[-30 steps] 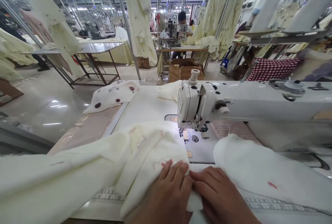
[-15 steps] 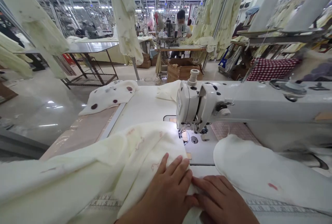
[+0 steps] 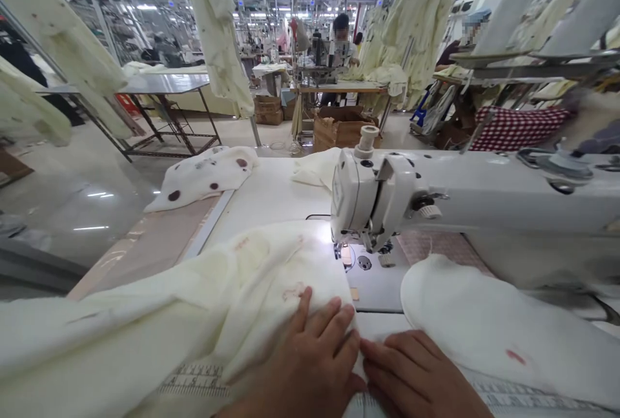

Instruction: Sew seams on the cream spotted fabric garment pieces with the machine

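A cream fabric piece (image 3: 271, 263) with faint pink prints lies across the sewing machine bed, its right edge running up to the presser foot (image 3: 338, 250). My left hand (image 3: 314, 353) rests on this fabric with its fingers spread flat. Close beside it, my right hand (image 3: 411, 366) has its fingers bent and drawn together at the fabric's near right edge, its index fingertip almost touching my left hand. What lies under the right fingers is mostly hidden. The white sewing machine (image 3: 358, 192) stands just beyond both hands, its lamp lighting the needle area.
Another cream piece (image 3: 484, 321) with a rounded end lies right of my hands, over a printed ruler strip (image 3: 523, 395). A spotted cloth (image 3: 208, 176) is at the table's far left corner. Thread cones (image 3: 508, 17) stand at upper right. A co-worker (image 3: 341, 50) sits beyond a cardboard box (image 3: 339, 130).
The fabric has shifted slightly away from me, covering more of the bed left of the presser foot. Both hands keep nearly the same pose. The camera view has moved a little.
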A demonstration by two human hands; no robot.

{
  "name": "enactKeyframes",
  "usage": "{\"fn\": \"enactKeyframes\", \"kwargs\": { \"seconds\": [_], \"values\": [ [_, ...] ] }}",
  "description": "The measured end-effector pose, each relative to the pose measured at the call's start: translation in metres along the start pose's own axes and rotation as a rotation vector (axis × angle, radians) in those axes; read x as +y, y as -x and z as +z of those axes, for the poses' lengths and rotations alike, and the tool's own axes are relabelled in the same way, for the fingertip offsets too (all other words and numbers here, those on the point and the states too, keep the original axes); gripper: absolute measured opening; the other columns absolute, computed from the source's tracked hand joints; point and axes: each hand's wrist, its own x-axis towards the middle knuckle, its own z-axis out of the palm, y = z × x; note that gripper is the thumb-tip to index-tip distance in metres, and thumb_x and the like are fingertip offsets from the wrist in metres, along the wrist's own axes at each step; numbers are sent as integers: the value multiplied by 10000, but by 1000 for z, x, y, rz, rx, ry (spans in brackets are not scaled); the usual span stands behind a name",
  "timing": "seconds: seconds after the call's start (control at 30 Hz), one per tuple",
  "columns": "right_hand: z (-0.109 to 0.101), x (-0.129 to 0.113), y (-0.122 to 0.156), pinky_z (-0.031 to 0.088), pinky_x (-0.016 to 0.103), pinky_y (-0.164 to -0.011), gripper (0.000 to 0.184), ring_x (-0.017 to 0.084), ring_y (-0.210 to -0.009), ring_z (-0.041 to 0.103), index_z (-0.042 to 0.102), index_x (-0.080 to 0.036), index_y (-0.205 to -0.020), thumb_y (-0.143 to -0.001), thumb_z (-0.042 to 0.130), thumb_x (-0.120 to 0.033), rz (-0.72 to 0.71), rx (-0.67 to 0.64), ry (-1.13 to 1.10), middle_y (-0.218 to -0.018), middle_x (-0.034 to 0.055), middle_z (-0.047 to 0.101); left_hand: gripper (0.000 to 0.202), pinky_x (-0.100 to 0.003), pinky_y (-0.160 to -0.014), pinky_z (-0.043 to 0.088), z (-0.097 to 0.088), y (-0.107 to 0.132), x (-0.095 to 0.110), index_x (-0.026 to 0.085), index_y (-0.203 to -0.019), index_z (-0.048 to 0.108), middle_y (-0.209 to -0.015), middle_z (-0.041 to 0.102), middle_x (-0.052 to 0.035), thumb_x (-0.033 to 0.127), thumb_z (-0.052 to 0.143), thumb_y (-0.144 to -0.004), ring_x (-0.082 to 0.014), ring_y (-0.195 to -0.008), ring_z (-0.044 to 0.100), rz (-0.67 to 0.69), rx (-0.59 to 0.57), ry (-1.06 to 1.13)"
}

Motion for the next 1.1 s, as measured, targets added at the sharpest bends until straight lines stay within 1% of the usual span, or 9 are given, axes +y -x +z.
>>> {"fn": "enactKeyframes", "kwargs": {
  "seconds": [0.2, 0.47, 0.57, 0.73, 0.87, 0.97, 1.0, 1.03, 1.1],
  "values": [
    [7, 20, -23, 423, 337, -662, 225, 175, -766, 550, 633, -159, -964, -915, 415, -135, -8, -47, 47, -1022, 56, 667, 338, -571, -1065, 179, -8, -15, -36, 201, -1199, 493, -1325, 453, -105, 390, 450, -922, -264, -1241, 385, -49, -92, 132],
    [22, 56, -60, 419, 301, -631, 259, 179, -753, 576, 638, -178, -923, -925, 379, -170, 60, -34, 149, -861, 68, 644, 298, -487, -1006, 263, -10, -46, -98, 169, -1038, 539, -1168, 498, -97, 424, 445, -915, -244, -1063, 451, 0, -55, 104],
    [33, 63, -61, 428, 288, -641, 244, 172, -737, 588, 632, -183, -957, -925, 390, -180, 87, 17, 183, -784, 58, 628, 275, -431, -963, 310, -9, -55, -112, 160, -970, 552, -1113, 507, -87, 414, 470, -905, -232, -1011, 459, -6, -12, 60],
    [40, 66, -59, 463, 294, -653, 248, 165, -706, 605, 632, -197, -967, -928, 388, -190, 92, 72, 167, -776, 47, 633, 260, -447, -996, 283, -14, -66, -124, 162, -962, 563, -1155, 492, -85, 404, 498, -891, -233, -1045, 461, -47, 12, 17],
    [24, 55, -65, 494, 288, -643, 229, 172, -787, 623, 625, -189, -982, -910, 409, -166, 51, 37, 128, -878, 61, 652, 293, -508, -1030, 250, -14, -54, -106, 157, -1079, 536, -1245, 470, -117, 385, 446, -918, -255, -1163, 428, -133, -5, -8],
    [10, 36, -64, 516, 319, -731, 252, 185, -900, 619, 591, -173, -1066, -883, 424, -128, -7, 61, 84, -992, 86, 653, 421, -620, -1011, 223, 8, -17, -58, 117, -1225, 451, -1315, 433, -187, 412, 353, -942, -320, -1285, 311, -169, 22, -88],
    [7, 29, -62, 518, 323, -761, 267, 189, -946, 613, 581, -170, -1088, -878, 424, -124, -36, 72, 73, -1019, 90, 655, 492, -633, -995, 251, 20, -2, -38, 109, -1267, 422, -1336, 419, -197, 460, 364, -927, -348, -1295, 292, -124, 16, -119],
    [5, 23, -58, 520, 321, -780, 273, 194, -992, 604, 578, -171, -1096, -875, 424, -126, -64, 78, 67, -1038, 90, 659, 466, -603, -966, 326, 31, 12, -18, 139, -1272, 432, -1325, 448, -176, 440, 402, -917, -350, -1272, 336, -51, 10, -152],
    [5, 11, -47, 530, 308, -785, 252, 196, -1026, 602, 593, -195, -1067, -879, 431, -152, -108, 55, 66, -1041, 68, 673, 290, -484, -854, 474, 45, 33, 13, 240, -1180, 533, -1170, 596, -97, 294, 447, -907, -294, -1118, 512, -37, 35, -155]
  ]
}}
